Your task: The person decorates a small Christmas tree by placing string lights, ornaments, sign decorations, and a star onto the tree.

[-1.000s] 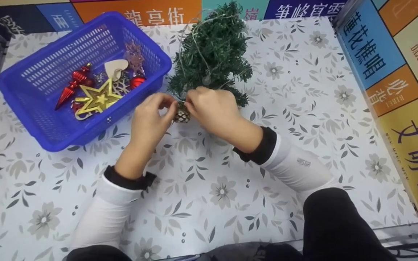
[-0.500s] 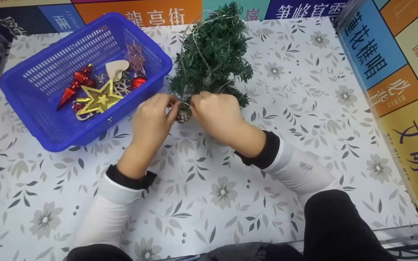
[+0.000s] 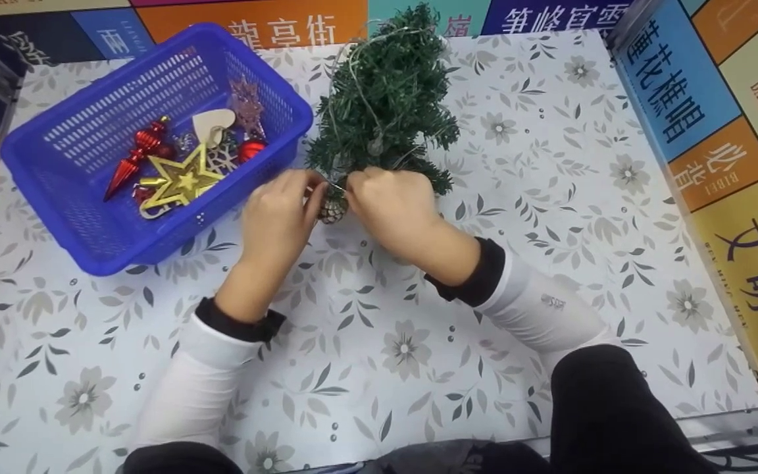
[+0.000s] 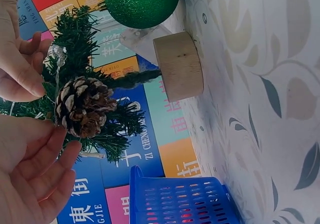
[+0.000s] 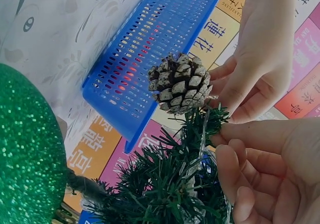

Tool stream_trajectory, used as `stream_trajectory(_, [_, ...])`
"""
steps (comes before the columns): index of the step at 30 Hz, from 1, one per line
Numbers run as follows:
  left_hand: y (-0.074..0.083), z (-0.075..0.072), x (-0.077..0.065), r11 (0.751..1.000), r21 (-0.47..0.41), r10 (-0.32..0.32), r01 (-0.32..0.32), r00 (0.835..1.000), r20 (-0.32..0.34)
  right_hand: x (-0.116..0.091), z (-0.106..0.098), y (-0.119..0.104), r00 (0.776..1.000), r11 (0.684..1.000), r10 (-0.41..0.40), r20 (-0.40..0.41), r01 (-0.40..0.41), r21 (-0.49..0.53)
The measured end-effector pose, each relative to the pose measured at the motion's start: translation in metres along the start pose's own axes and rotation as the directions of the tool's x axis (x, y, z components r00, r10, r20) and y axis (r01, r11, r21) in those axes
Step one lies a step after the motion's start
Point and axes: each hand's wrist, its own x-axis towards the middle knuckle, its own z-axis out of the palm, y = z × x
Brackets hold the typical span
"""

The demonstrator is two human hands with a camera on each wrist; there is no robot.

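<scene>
A small artificial Christmas tree (image 3: 392,92) with a wooden base (image 4: 179,66) stands at the back. A brown pine cone (image 5: 181,84) with pale scale tips hangs at one of its lower branches. My left hand (image 3: 280,210) pinches the thin string (image 3: 337,187) at the pine cone's top between thumb and fingers. From the other side, my right hand (image 3: 395,210) pinches the string close to the branch tip. The two hands' fingertips nearly meet. A green glitter ball (image 4: 142,4) shows near the base in both wrist views; in the head view it is hidden.
To the left stands a blue basket (image 3: 50,191) holding a gold star (image 3: 185,179), a red spindle-shaped ornament (image 3: 134,158), a wooden heart (image 3: 213,124) and other decorations. Wire lights (image 3: 359,79) wrap the tree. Lettered panels (image 3: 734,197) wall the flowered tabletop (image 3: 405,395).
Both hands have shifted slightly right with the pine cone, and the right hand a little toward the person, mostly in the first half second. Since then they have hardly moved.
</scene>
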Motion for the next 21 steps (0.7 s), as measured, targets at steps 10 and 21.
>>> stream_trajectory(10, [-0.0058, 0.0036, -0.0015, 0.995, 0.074, 0.076, -0.071, 0.995, -0.064, 0.0023, 0.0003, -0.0034, 0.998, 1.0, -0.014, 0.066, 0.014, 0.004])
stream_trajectory(21, [-0.0052, 0.0029, -0.0044, 0.993, -0.045, -0.106, 0.11, 0.99, 0.092, 0.0027, -0.001, -0.0016, 0.987, 0.998, -0.027, 0.157, 0.018, 0.053])
